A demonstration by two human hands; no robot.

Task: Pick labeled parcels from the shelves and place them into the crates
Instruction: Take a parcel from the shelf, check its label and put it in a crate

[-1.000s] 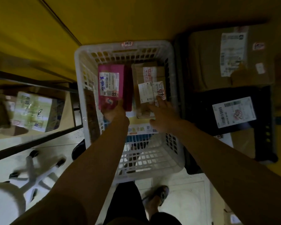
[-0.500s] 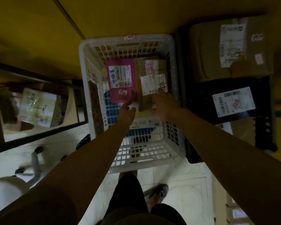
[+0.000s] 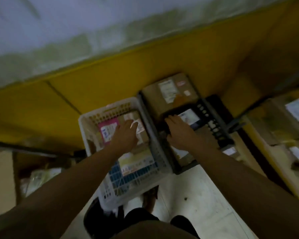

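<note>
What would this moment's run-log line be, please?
left hand: flat on brown parcel, white crate | right hand: on black parcel, dark crate | view: blurred

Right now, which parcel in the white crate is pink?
The far-left parcel in the white crate; the box beside it is brown, the near one blue and white.
</note>
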